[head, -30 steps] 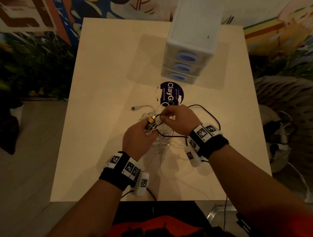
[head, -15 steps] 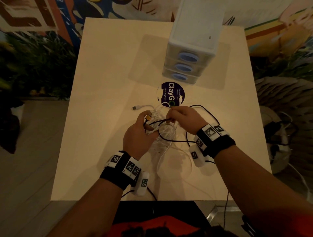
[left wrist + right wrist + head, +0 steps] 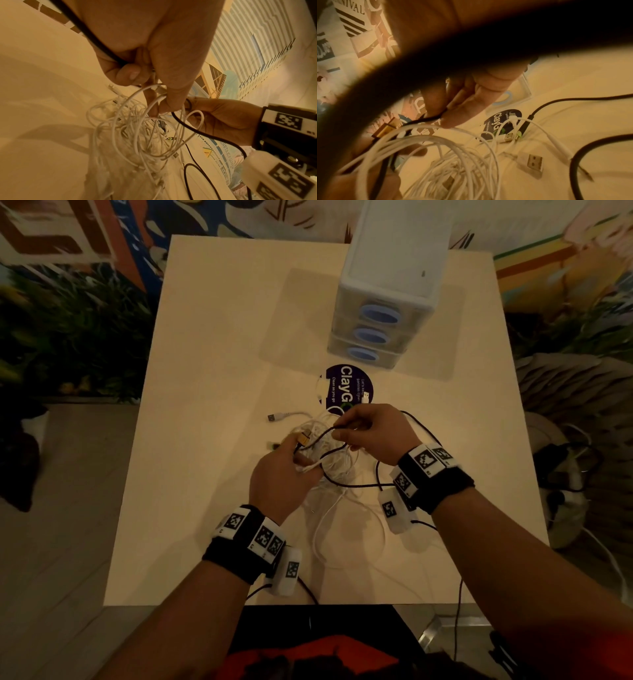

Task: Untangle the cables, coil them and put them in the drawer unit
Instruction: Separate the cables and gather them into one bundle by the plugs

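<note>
Two hands are working in the middle of the table [image 3: 205,371], and I have both in the knot. My left hand [image 3: 281,481] has its fingers curled round a bunch of the white cables [image 3: 334,463] together with the gold-ended plug [image 3: 305,438] of the black cable [image 3: 359,484], lifting the snarl just off the surface. My right hand [image 3: 373,433] pinches the black cable between thumb and fingertips [image 3: 453,119], close beside the plug. These leads are light and limp, so I judge they will slide through loops easily but tighten if tugged; the stiffer black one should be the better thing to draw out first. Best hold is near a plug end, feeding it back through the loops, not hauling mid-length. Loose white USB ends [image 3: 532,162] lie on the table near the round sticker [image 3: 346,386]. How many white cables there are I cannot quite make out in the dim wrist views. Beyond stands the drawer unit [image 3: 387,302], all three drawers closed, nothing coiled yet.
</note>
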`<state>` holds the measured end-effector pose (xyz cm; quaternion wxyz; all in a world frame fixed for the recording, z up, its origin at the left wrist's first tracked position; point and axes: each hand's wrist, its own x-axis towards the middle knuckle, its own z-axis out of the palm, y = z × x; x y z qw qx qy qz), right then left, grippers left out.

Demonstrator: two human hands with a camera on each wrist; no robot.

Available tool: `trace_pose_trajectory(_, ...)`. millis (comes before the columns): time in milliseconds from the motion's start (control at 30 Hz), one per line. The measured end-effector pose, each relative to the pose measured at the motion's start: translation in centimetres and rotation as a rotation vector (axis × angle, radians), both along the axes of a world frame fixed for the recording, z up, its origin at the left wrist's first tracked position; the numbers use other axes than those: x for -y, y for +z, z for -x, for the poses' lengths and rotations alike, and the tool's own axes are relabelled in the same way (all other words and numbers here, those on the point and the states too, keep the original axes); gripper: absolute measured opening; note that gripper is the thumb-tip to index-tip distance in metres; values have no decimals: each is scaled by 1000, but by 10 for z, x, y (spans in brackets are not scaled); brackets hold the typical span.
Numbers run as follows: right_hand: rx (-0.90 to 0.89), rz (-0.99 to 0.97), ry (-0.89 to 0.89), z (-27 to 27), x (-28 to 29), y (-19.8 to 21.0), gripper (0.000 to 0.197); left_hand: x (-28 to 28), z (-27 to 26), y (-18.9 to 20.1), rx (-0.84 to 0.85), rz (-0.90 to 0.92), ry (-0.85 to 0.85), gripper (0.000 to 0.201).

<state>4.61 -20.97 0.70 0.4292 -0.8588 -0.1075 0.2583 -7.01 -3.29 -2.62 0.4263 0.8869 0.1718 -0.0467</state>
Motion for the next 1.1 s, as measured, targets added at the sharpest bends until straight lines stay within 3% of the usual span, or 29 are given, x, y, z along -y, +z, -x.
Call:
trace_pose_trajectory(100, 35, 59, 52, 0, -4, 4, 33, -1, -1, 0, -6, -48, 5, 31)
trace_pose_trajectory(167, 226, 120, 83, 1, -3, 8, 41, -1, -2, -1, -1, -46, 31, 31)
trace_pose_trajectory(233, 431, 78, 110, 7, -2, 18, 31, -1, -3, -1, 2, -40, 47, 32)
trace_pose_trajectory(300, 518, 51, 183, 18, -1, 30, 29, 0, -4, -1, -1, -46, 43, 30)
trace_pose_trajectory(433, 422, 258, 424, 41, -5, 23, 35, 0, -9, -2, -22, -55, 47, 29)
trace_pose_trajectory(533, 337, 386, 408, 49, -8, 2, 32, 0, -11, -3, -36, -17, 67, 30)
trace_pose_trajectory(800, 160, 152, 158, 40, -10, -9, 16, -2, -11, 2, -18, 14, 18, 27)
trace_pose_trajectory(900, 226, 172, 147, 39, -11, -10, 13, 1, -9, 5, -1, 45, 8, 33)
trace_pose_trajectory(1000, 369, 431, 248, 39, -7, -7, 32, 4, -9, 6, -5, 77, 51, 42)
trace_pose_trajectory(1100, 416, 595, 382, 38, -1, -2, 32, 5, -9, 6, -13, 68, 70, 35)
